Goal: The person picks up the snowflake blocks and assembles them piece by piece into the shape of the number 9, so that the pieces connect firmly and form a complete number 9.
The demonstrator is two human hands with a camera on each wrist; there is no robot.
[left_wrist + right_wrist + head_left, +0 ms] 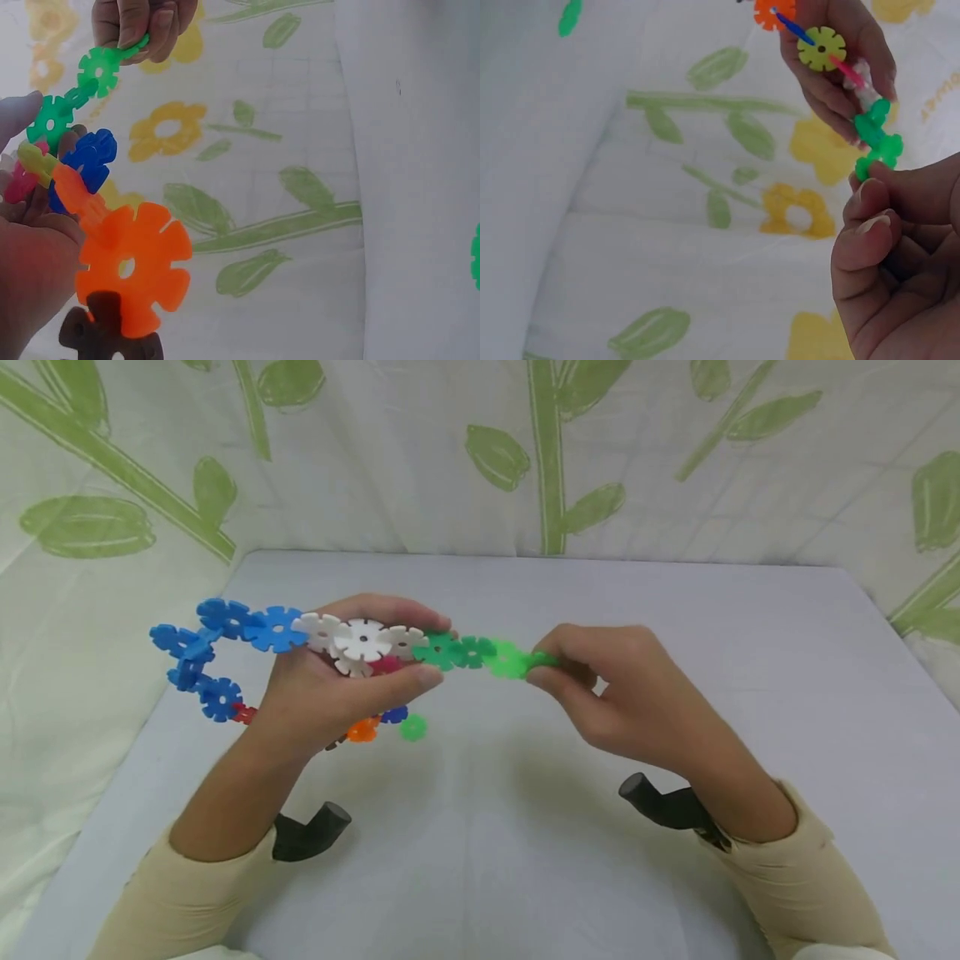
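A chain of interlocking plastic snowflake discs is held up above the table by both hands. My left hand (pixel 315 697) grips it round the white discs (pixel 363 639) and a dark green disc (pixel 437 650), thumb in front. My right hand (pixel 637 702) pinches the light green disc (pixel 543 658) at the right end between thumb and forefinger. Blue discs (pixel 277 628) loop out on the left and lead back to a red one (pixel 244 713). Below the left hand hang an orange disc (pixel 135 266), a dark brown one (pixel 112 334) and blue ones (pixel 88 161); the left palm hides part of the chain.
One loose green disc (pixel 413 727) lies on the white table (pixel 480 860), below the left hand. A pale curtain (pixel 420 460) with green leaf prints stands behind the far edge. Black wrist mounts (pixel 311 833) stick out from both forearms.
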